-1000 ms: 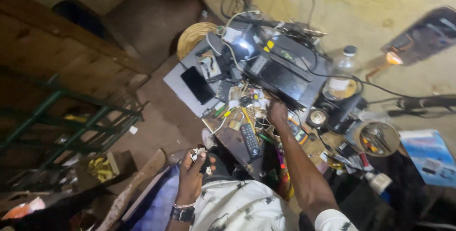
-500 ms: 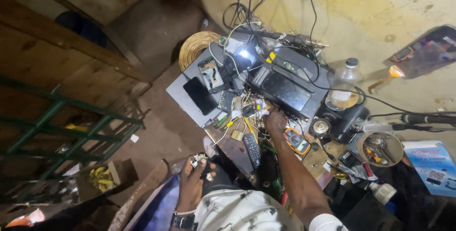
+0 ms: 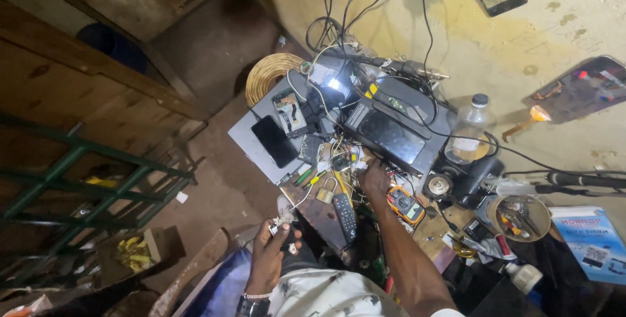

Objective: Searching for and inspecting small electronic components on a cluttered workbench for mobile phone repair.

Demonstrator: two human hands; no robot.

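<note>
Small white connector (image 3: 276, 228) sits pinched in my left hand (image 3: 272, 252) near my lap, as before; my right hand (image 3: 375, 179) now rests fingers-down on the table's (image 3: 435, 227) wire clutter, grip unclear, beside the orange multimeter (image 3: 405, 204).

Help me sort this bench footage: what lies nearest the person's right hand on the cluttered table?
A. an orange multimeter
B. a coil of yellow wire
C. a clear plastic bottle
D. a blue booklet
A: the right hand rests among wires, with the orange multimeter just beside it.
</note>
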